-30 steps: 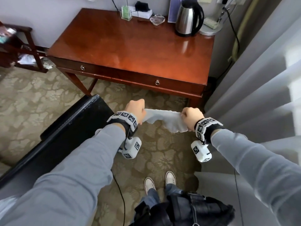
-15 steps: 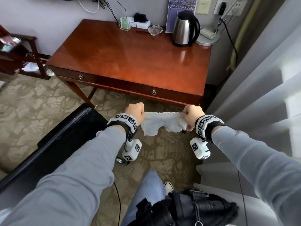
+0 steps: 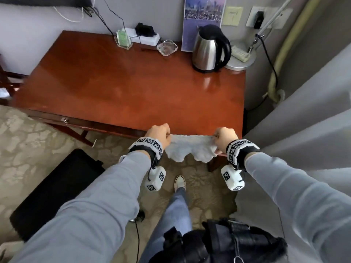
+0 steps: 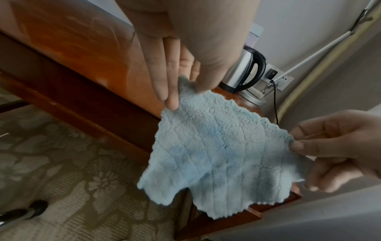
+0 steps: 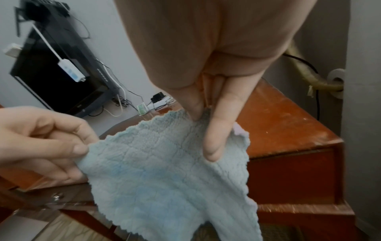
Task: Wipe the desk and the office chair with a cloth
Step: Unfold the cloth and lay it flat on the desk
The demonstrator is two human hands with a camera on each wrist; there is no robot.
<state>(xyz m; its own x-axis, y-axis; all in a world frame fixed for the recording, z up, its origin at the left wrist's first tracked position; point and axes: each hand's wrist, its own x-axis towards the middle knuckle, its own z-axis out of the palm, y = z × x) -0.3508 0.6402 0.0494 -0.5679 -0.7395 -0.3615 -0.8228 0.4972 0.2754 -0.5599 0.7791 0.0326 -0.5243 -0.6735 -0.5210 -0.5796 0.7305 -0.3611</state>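
A pale blue fluffy cloth [image 3: 190, 148] hangs stretched between both hands at the desk's near right edge. My left hand [image 3: 159, 135] pinches its left corner and my right hand [image 3: 223, 136] pinches its right corner. The wrist views show the cloth [image 4: 216, 154] [image 5: 164, 176] hanging loose, held between thumb and fingers by the left hand [image 4: 179, 78] and the right hand [image 5: 208, 117]. The red-brown wooden desk [image 3: 123, 86] lies just beyond the hands. The black office chair [image 3: 57, 188] stands at lower left, behind my left arm.
At the desk's back edge stand a steel kettle [image 3: 209, 50], a glass ashtray [image 3: 167, 47], a green card holder [image 3: 123, 39] and a white power strip [image 3: 144, 37]. A grey curtain [image 3: 303, 120] hangs at right. Patterned carpet [image 3: 28, 139] covers the floor.
I have stepped closer to the desk; both hands, still holding the cloth stretched between them, have risen and moved forward to the desk's near edge. The chair has fallen back to the lower left.
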